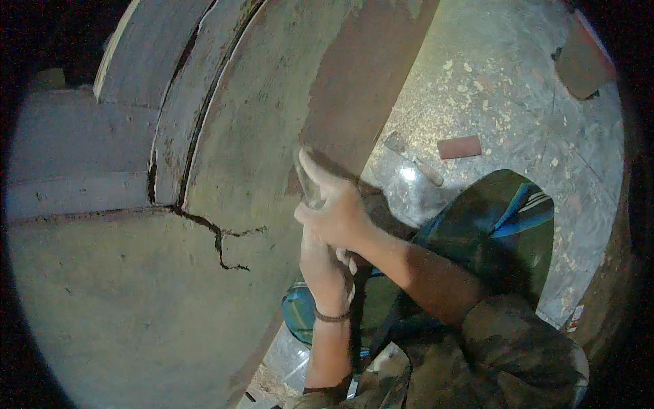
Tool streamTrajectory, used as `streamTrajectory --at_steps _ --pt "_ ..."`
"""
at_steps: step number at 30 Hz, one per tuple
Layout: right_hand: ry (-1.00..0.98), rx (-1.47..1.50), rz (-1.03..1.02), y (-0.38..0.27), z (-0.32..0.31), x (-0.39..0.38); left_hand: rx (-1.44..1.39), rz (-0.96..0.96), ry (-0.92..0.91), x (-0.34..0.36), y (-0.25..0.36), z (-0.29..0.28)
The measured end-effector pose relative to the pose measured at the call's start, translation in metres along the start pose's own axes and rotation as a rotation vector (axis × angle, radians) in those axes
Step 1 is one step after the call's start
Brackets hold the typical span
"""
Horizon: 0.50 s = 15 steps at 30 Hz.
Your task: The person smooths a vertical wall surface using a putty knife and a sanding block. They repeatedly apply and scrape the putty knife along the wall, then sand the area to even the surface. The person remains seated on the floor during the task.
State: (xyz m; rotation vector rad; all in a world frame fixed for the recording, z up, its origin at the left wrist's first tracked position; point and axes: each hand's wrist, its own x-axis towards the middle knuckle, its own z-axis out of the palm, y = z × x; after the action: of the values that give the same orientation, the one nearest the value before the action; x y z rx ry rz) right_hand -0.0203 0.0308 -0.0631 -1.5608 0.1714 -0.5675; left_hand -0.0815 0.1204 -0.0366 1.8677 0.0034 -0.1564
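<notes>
My two hands are together over a greenish, curved surface (252, 157), close to its reddish-brown band (354, 75). My left hand (323, 262), with a dark bracelet at the wrist, comes up from below. My right hand (340, 208) reaches in from the right and overlaps it, hiding most of the left fingers. One right finger points up and away along the surface. Beside it shows a thin pale edge, too blurred to name. Both hands look closed; what lies between them is hidden.
Dark cracks (219, 245) run through the surface, left of my hands. To the right, the speckled grey floor (497, 75) holds a putty knife (429, 174), a reddish block (460, 148) and a brown flat piece (582, 65). My knee in patterned cloth (504, 238) is close by.
</notes>
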Motion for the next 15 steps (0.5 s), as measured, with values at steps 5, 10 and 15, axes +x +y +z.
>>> streamTrajectory --at_steps 5,10,15 --pt "-0.105 0.244 0.186 -0.001 -0.007 0.002 0.12 0.142 0.014 0.01 -0.017 -0.001" --pt "-0.005 0.231 0.106 -0.004 -0.009 0.007 -0.067 0.108 -0.035 0.011 -0.009 0.002" --pt "-0.067 -0.028 0.018 -0.001 -0.002 0.002 0.306 0.262 -0.007 0.005 0.003 -0.005"
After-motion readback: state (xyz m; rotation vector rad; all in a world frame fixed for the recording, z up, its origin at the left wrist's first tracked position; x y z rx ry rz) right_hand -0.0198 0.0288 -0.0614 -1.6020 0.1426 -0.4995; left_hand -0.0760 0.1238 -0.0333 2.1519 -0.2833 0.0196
